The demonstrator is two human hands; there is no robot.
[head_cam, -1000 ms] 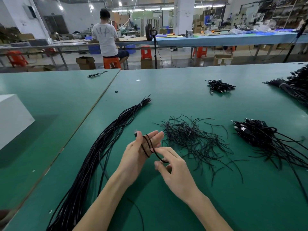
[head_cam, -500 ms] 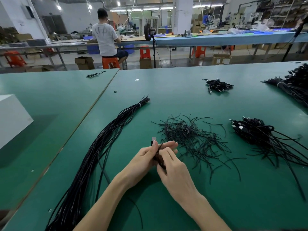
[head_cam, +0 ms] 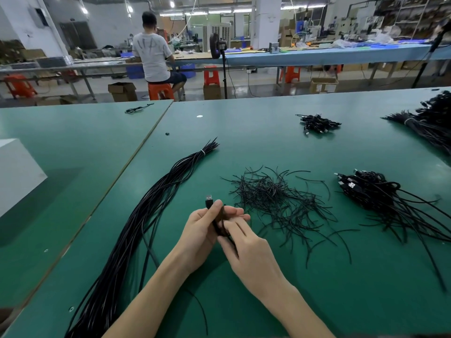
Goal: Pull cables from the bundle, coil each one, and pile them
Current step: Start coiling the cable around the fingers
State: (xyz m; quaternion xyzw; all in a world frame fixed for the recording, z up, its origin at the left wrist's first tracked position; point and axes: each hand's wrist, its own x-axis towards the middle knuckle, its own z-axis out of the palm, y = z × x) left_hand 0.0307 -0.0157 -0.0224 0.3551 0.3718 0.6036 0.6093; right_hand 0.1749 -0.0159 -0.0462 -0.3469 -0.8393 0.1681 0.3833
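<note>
Two sets of fingers (head_cam: 234, 211) are clamped on one black cable (head_cam: 220, 225), which is gathered into a narrow hank between the palms. The left hand (head_cam: 201, 231) curls round the hank with its thumb across it, probably to keep the loops from springing open. The right hand (head_cam: 255, 256) pinches the lower turns from the other side, seemingly to press them flat or settle the last wrap. The USB plug (head_cam: 209, 200) sticks up above the left thumb, apparently left free of the loops.

The hands work over the counter (head_cam: 280, 308), between the long tied bundle (head_cam: 148, 211) on the left, the likely source of the cables, and the heap of short ties (head_cam: 275, 198) just to the right, within easy reach for binding. Farther right lies the pile of finished coils (head_cam: 366, 191), where this one likely goes.

A second ago the cable hung as open loops over the spread left fingers while the right forefinger led it round. Now the loops are squeezed shut and both hands meet on them.
</note>
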